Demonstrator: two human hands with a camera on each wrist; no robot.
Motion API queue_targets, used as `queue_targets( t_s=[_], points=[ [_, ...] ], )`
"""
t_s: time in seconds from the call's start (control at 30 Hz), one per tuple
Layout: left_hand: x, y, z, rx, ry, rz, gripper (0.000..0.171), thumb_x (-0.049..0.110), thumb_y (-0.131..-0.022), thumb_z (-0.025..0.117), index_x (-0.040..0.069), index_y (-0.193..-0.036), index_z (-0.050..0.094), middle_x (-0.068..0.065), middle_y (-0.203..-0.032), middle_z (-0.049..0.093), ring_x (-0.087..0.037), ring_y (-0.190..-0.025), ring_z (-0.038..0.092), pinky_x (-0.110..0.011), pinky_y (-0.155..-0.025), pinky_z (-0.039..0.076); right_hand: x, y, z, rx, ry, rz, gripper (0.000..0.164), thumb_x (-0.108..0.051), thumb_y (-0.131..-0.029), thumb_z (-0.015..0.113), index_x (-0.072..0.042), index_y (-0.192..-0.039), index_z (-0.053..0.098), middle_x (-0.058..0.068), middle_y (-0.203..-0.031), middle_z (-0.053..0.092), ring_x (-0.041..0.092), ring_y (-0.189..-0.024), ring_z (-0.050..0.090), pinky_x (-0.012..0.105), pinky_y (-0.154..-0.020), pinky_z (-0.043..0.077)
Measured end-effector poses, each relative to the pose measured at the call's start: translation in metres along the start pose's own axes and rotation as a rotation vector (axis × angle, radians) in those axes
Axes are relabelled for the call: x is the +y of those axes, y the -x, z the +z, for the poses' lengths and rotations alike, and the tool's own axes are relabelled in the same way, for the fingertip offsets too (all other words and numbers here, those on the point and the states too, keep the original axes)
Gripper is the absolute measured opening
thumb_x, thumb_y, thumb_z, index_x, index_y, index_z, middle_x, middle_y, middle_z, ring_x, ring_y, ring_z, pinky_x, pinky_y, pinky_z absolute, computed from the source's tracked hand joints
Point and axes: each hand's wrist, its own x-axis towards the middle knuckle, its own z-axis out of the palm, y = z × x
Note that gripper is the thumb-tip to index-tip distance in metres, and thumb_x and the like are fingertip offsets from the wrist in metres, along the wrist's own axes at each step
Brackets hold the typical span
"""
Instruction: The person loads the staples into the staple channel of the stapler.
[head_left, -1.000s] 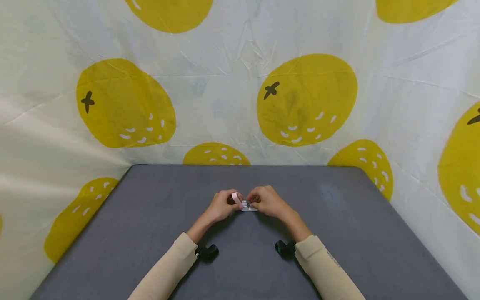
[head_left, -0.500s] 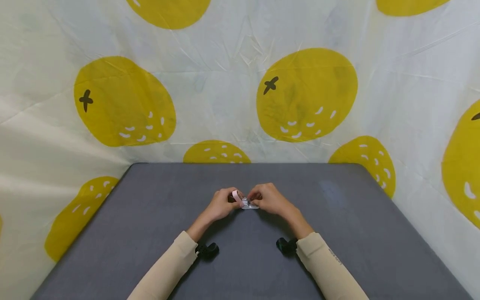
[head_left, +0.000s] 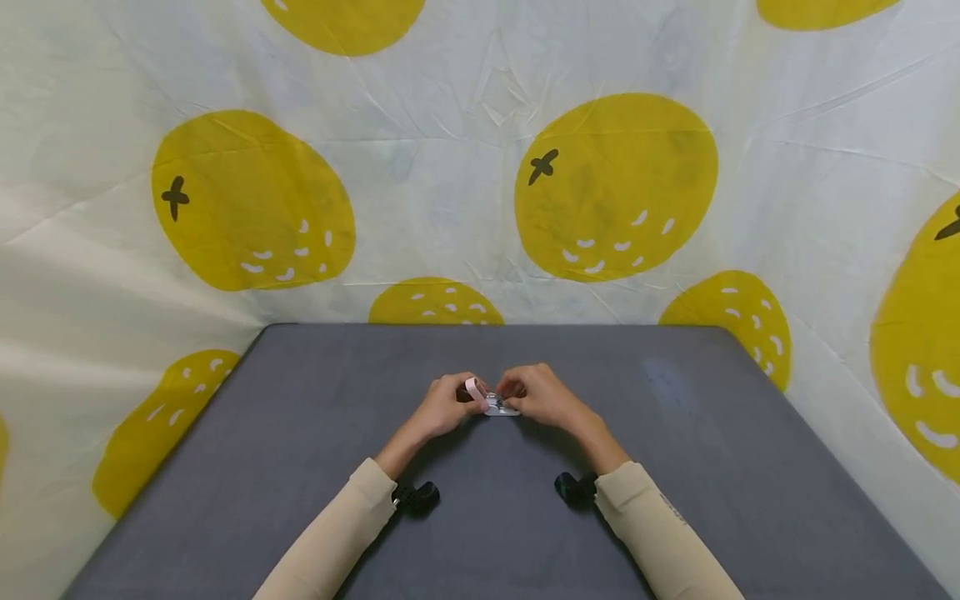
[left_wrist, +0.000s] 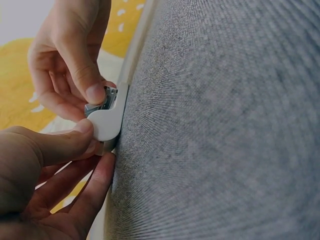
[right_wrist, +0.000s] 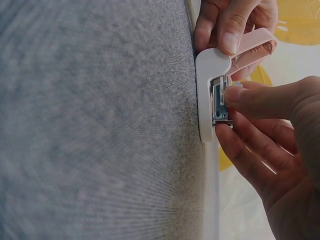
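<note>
A small stapler (head_left: 501, 411) stands on the grey table, its pink top arm (right_wrist: 256, 39) swung up and back. Its white base (right_wrist: 203, 82) rests on the surface, and the metal staple channel (right_wrist: 218, 106) is exposed. My left hand (head_left: 444, 408) grips the hinge end, thumb on the white rounded side. From the other side my right hand (head_left: 546, 400) pinches at the metal channel, with the thumb (right_wrist: 242, 97) on it and a fingertip at its front end. Whether staples lie under that thumb is hidden.
The grey table (head_left: 480, 517) reaches to a pale fabric backdrop (head_left: 435, 200) printed with yellow fruit, behind and at both sides. Dark wrist cameras (head_left: 417, 498) stick out from the sleeves over the table.
Both hands keep nearly the same hold on the stapler. The head view has shifted slightly; the right hand's fingers move only a little at the channel.
</note>
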Motion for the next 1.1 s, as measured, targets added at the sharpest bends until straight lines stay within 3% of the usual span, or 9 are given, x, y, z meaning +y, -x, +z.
queue_targets(
  t_s=[0.6,1.1],
  points=[
    [0.0015,0.0004,0.0013,0.005,0.004,-0.009,0.018,0.017,-0.092,0.079,0.016,-0.11,0.076,-0.002,-0.107,0.077,-0.016,-0.096,0.072,-0.039,-0.087,0.057,-0.0004,-0.0005,-0.001,0.011,-0.001,0.007,0.014,-0.001,-0.089,0.076,-0.01,-0.1,0.08,0.003,-0.093,0.077,0.011,-0.079,0.07,0.026,-0.07,0.057],
    [0.0074,-0.0035,-0.0003,0.011,0.103,-0.057,0.02,0.013,-0.092,0.078,0.013,-0.111,0.077,-0.005,-0.109,0.077,-0.013,-0.097,0.072,-0.033,-0.084,0.056,0.0061,-0.006,-0.0084,0.009,0.001,-0.056,0.013,-0.001,-0.089,0.076,-0.011,-0.096,0.081,0.003,-0.092,0.076,0.012,-0.079,0.07,0.024,-0.071,0.056]
  ],
)
